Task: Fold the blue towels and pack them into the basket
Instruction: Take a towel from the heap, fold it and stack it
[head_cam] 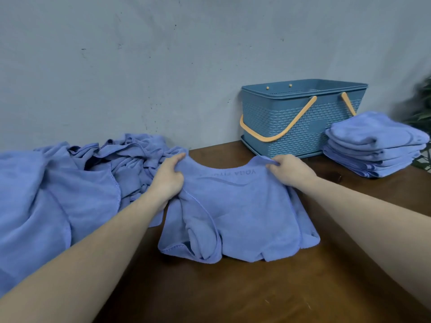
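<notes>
A blue towel [242, 213] lies doubled over on the brown table in front of me, its far edge lifted. My left hand [168, 176] grips the far left corner of that edge. My right hand [289, 169] pinches the far right corner. Faint upside-down lettering shows near the lifted edge. A blue woven-pattern basket [291, 120] with orange handles stands at the back right against the wall, and I cannot see its floor. A stack of folded blue towels [375, 145] sits just right of the basket.
A heap of crumpled unfolded blue towels [70, 183] covers the left side of the table [233, 294]. A grey wall closes the back. Green plant leaves [423, 113] show at the far right edge.
</notes>
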`<state>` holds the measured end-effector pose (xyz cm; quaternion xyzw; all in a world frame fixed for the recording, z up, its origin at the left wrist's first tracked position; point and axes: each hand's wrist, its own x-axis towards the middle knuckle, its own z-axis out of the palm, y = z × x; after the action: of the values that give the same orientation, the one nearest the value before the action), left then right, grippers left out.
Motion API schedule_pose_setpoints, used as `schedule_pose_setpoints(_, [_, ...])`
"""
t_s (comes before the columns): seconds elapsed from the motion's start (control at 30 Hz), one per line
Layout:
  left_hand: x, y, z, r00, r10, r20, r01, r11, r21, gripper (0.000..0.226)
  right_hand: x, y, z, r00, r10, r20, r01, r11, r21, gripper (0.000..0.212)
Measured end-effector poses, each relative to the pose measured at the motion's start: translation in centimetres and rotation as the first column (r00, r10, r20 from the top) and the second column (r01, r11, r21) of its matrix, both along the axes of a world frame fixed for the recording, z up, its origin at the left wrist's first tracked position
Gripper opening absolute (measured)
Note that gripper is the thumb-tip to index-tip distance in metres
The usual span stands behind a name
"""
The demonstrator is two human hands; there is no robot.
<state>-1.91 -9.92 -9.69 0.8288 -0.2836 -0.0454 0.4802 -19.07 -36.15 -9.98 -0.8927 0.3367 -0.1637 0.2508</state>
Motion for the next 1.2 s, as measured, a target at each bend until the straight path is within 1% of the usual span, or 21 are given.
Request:
schedule_pose_setpoints(0.07, [0.2, 0.0, -1.1, 0.998, -0.024, 0.066, 0.020, 0.998, 0.064, 0.057, -0.2, 0.0, -0.8, 0.998, -0.020, -0.065, 0.016, 0.998, -0.056, 0.018])
schedule_pose_setpoints(0.1, [0.1, 0.1, -1.4, 0.996, -0.037, 0.086, 0.030, 0.996, 0.082, 0.051, -0.3, 0.0, -1.0, 0.998, -0.012, -0.067, 0.010, 0.999, -0.042, 0.012])
schedule_pose_setpoints(0.2, [-0.9, 0.5, -1.3, 0.990, -0.079, 0.119, 0.066, 0.992, 0.104, 0.040, -0.8, 0.3, -0.8, 0.999, 0.032, 0.002, -0.033, 0.998, 0.049, 0.064])
schedule_pose_setpoints(0.23, [-1.4, 0.9, -1.4, 0.989, -0.074, 0.126, 0.061, 0.993, 0.105, 0.039, -1.1, 0.4, -0.9, 0.998, 0.042, 0.042, -0.045, 0.997, 0.059, 0.070])
schedule_pose_setpoints(0.3, [-2.6, 1.9, -1.5, 0.984, -0.030, 0.174, 0.012, 0.994, 0.105, 0.028, -2.3, 1.1, -0.9, 0.991, 0.038, 0.128, -0.049, 0.996, 0.077, 0.060])
schedule_pose_setpoints(0.37, [-4.8, 3.1, -1.4, 0.968, 0.006, 0.252, -0.034, 0.994, 0.105, 0.008, -3.9, 2.1, -0.9, 0.971, 0.034, 0.235, -0.053, 0.996, 0.076, 0.038])
schedule_pose_setpoints(0.43, [-7.6, 4.5, -1.3, 0.946, -0.029, 0.324, 0.015, 0.999, 0.046, 0.030, -5.8, 3.4, -0.9, 0.950, 0.017, 0.311, -0.044, 0.996, 0.081, 0.018])
schedule_pose_setpoints(0.47, [-9.3, 5.3, -0.8, 0.938, -0.058, 0.342, 0.053, 0.998, 0.024, 0.041, -6.9, 4.1, -0.8, 0.948, 0.017, 0.318, -0.046, 0.995, 0.085, 0.021])
schedule_pose_setpoints(0.53, [-12.1, 6.9, -0.1, 0.915, -0.100, 0.392, 0.094, 0.995, 0.034, 0.055, -9.1, 5.8, -0.7, 0.956, 0.051, 0.288, -0.077, 0.994, 0.080, 0.042])
schedule_pose_setpoints(0.63, [-15.1, 8.5, 0.5, 0.882, -0.158, 0.443, 0.077, 0.977, 0.197, 0.060, -12.6, 8.7, -0.5, 0.953, 0.162, 0.256, -0.193, 0.976, 0.098, 0.062])
schedule_pose_setpoints(0.73, [-17.1, 8.7, 0.4, 0.853, -0.178, 0.491, -0.011, 0.934, 0.357, 0.047, -14.7, 10.8, -1.0, 0.932, 0.315, 0.181, -0.300, 0.948, -0.106, 0.051])
schedule_pose_setpoints(0.8, [-17.5, 8.3, 0.3, 0.890, -0.146, 0.432, -0.034, 0.923, 0.383, 0.033, -14.9, 11.8, -1.1, 0.925, 0.357, 0.130, -0.333, 0.926, -0.177, 0.046])
schedule_pose_setpoints(0.87, [-17.1, 7.6, 0.6, 0.970, -0.075, 0.230, 0.003, 0.954, 0.299, 0.015, -14.6, 12.4, -0.8, 0.931, 0.351, 0.099, -0.327, 0.924, -0.199, 0.058])
schedule_pose_setpoints(0.9, [-16.6, 7.3, 0.6, 0.993, -0.051, 0.105, 0.029, 0.978, 0.207, 0.009, -14.3, 12.6, -0.7, 0.937, 0.341, 0.081, -0.319, 0.925, -0.208, 0.062])
schedule_pose_setpoints(0.93, [-16.1, 7.1, 0.8, 0.999, -0.040, -0.015, 0.041, 0.995, 0.094, 0.012, -14.0, 12.9, -0.5, 0.943, 0.329, 0.057, -0.310, 0.926, -0.214, 0.062])
schedule_pose_setpoints(0.97, [-15.7, 7.1, 0.8, 0.993, -0.032, -0.111, 0.033, 0.999, 0.006, 0.023, -13.7, 13.3, -0.3, 0.948, 0.317, 0.032, -0.303, 0.927, -0.222, 0.059])
schedule_pose_setpoints(1.0, [-15.5, 7.1, 0.7, 0.985, -0.019, -0.173, 0.011, 0.999, -0.047, 0.031, -13.3, 13.5, -0.2, 0.952, 0.305, 0.021, -0.293, 0.929, -0.228, 0.055])
schedule_pose_setpoints(1.07, [-15.2, 7.3, 0.4, 0.970, 0.000, -0.242, -0.025, 0.995, -0.101, 0.036, -12.4, 14.0, -0.1, 0.959, 0.276, 0.058, -0.257, 0.940, -0.225, 0.042])
schedule_pose_setpoints(1.1, [-15.0, 7.3, 0.1, 0.964, 0.007, -0.267, -0.042, 0.991, -0.124, 0.035, -11.9, 14.1, -0.1, 0.959, 0.265, 0.105, -0.241, 0.950, -0.198, 0.036])
schedule_pose_setpoints(1.13, [-14.7, 7.3, -0.2, 0.957, 0.017, -0.290, -0.064, 0.986, -0.153, 0.033, -11.5, 14.1, -0.1, 0.953, 0.251, 0.170, -0.233, 0.965, -0.120, 0.035])
schedule_pose_setpoints(1.2, [-14.5, 7.4, -0.5, 0.944, 0.037, -0.328, -0.112, 0.970, -0.215, 0.032, -11.0, 14.2, 0.2, 0.930, 0.154, 0.334, -0.215, 0.964, 0.155, 0.040])
